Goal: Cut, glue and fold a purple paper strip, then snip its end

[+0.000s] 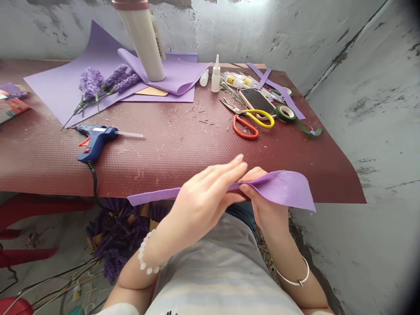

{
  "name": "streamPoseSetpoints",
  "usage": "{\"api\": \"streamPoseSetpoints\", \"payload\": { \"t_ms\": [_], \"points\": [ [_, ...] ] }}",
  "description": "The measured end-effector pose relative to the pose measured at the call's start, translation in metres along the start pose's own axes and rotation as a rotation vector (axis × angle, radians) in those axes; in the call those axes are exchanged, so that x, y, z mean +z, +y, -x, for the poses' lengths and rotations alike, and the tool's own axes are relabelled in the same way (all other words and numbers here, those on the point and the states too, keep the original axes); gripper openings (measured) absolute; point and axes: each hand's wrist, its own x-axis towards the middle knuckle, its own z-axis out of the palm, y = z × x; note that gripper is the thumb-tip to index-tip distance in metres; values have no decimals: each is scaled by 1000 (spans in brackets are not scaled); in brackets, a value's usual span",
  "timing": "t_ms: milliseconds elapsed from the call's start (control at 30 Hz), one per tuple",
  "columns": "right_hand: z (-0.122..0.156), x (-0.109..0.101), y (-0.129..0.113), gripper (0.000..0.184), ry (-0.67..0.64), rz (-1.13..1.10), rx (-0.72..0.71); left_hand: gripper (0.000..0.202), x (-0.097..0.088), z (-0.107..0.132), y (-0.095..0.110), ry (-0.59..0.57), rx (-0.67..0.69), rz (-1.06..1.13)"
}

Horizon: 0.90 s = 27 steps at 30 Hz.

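- Maroon-matted surface (pixel 170 148) spreads ahead of the fingers (pixel 232 164), keeping a hot glue gun (pixel 95 140) and red-and-yellow-handled scissors (pixel 249 120) within reach.
- Lilac felt strip (pixel 278 188) sits above the surface, held up between the hands, its wide end beyond the right fingers.
- Right hand (pixel 265 205) pinches it between thumb and fingers.
- Left hand (pixel 203 201) lies across it, fingers pressed together.

No text or label here can be read.
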Motion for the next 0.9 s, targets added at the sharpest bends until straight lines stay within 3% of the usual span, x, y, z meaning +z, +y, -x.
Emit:
{"api": "streamPoseSetpoints", "payload": {
  "t_ms": [200,500,733,900],
  "points": [
    [2,-2,2,9,-43,16,-54,8,16,1,3,64,7,-163],
    [-3,-8,-3,11,-62,11,-201,14,-9,1,2,-32,-60,-109],
    [-7,-9,-11,28,67,7,-153,19,-20,-1,4,-90,-121,-133],
    [-4,-3,-10,30,109,-59,-120,9,-17,-2,5,-136,-170,-129]
  ]
}}
